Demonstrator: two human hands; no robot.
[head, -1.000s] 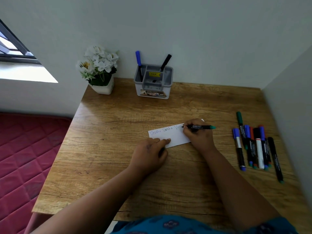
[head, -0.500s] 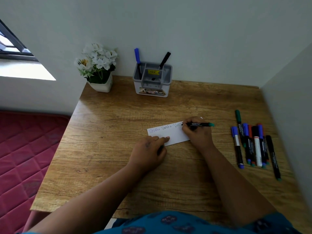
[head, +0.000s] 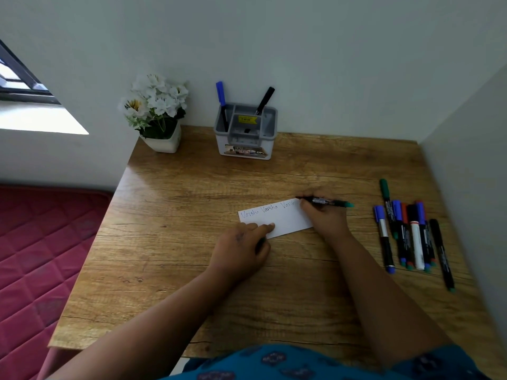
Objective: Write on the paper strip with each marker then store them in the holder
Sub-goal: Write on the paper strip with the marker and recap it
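A white paper strip [head: 279,219] lies on the wooden desk [head: 178,215], with handwriting along its top edge. My right hand [head: 325,218] grips a black marker with a green end [head: 326,202], its tip on the strip's upper right part. My left hand [head: 241,248] presses the strip's lower left edge with its fingertips; something dark shows under its fingers. A grey holder [head: 245,131] stands at the back with a blue-capped marker [head: 221,101] and a black marker [head: 264,100] in it. Several loose markers [head: 408,234] lie at the right.
A white pot of white flowers [head: 156,116] stands at the desk's back left corner. Walls close the desk at the back and the right. A red mattress [head: 41,256] lies below the desk's left edge.
My right hand has written a little more of the third word, the marker tip shifting slightly right. My left hand stays on the strip. The camera view has shifted a little.
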